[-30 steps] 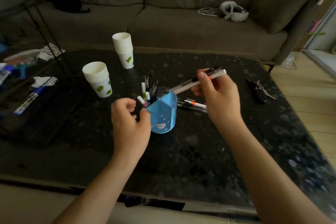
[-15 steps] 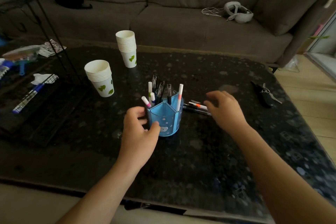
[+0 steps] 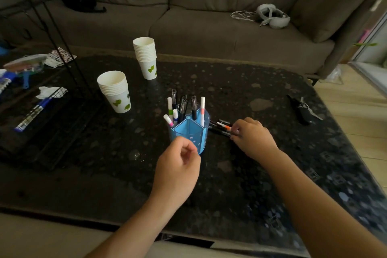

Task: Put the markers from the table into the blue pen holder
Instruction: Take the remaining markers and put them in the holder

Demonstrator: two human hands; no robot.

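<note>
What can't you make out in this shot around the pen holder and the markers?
Head view only:
- Loose markers: the right hand covers their near ends, so their number and the grip are unclear.
- Blue pen holder: the left hand hides its lower front.
- Markers standing inside: too dim to count.

Sofa [image 3: 188, 16]: grey-brown fabric, along the far side of the room, just behind the table.
Cushion [image 3: 326, 4]: same fabric, propped at the sofa's right end.
Table [image 3: 240, 94]: low, dark, speckled glossy top, filled the middle of the view.
Floor [image 3: 360, 115]: pale wood boards, seen to the right of the table.
Light: dim indoors; brighter at the right edge.
</note>
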